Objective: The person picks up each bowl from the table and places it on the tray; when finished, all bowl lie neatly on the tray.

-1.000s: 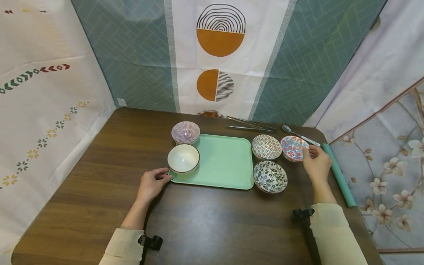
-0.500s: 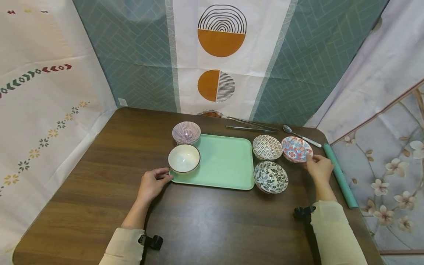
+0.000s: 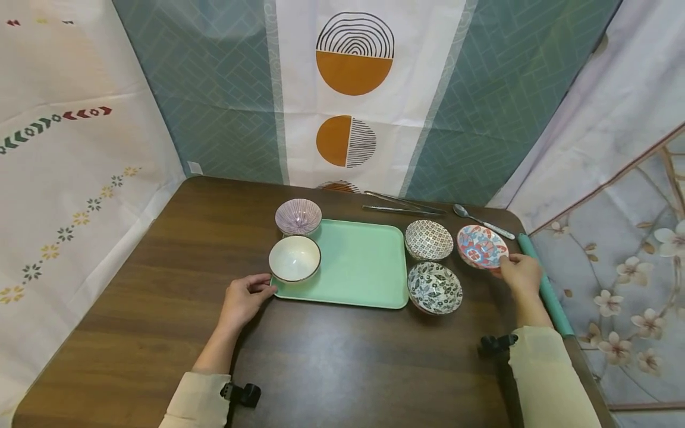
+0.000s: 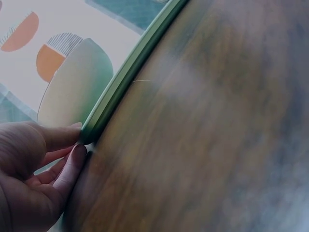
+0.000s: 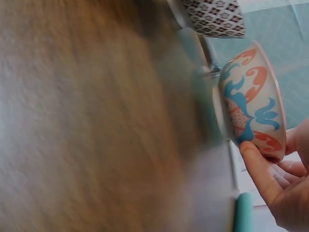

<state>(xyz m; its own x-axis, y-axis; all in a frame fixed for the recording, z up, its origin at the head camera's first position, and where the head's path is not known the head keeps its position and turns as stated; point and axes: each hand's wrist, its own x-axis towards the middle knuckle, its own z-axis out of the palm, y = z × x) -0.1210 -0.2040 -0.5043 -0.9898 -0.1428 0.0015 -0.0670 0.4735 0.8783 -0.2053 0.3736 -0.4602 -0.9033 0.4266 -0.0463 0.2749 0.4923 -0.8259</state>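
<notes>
The left hand (image 3: 243, 303) holds the near left corner of the green tray (image 3: 364, 261), fingers and thumb drawn narrow on its edge. The right hand (image 3: 523, 276) grips the red-blue bowl (image 3: 478, 245) from its near right side, thumb and fingers closed on it; whether its base touches the table (image 3: 321, 368) I cannot tell. That bowl is right of the tray, just beside the checked bowl (image 3: 429, 240).

The white bowl (image 3: 294, 258) stands upright at the tray's left end, close to the left hand. The purple bowl (image 3: 298, 216) is just beyond it, at the far left corner. The leaf bowl (image 3: 435, 288) is nearer than the checked bowl, by the tray's right edge. Thin sticks (image 3: 396, 210) lie beyond the tray, the spoon (image 3: 484, 222) lies beyond the red-blue bowl, and the green roll (image 3: 555, 306) lies along the right.
</notes>
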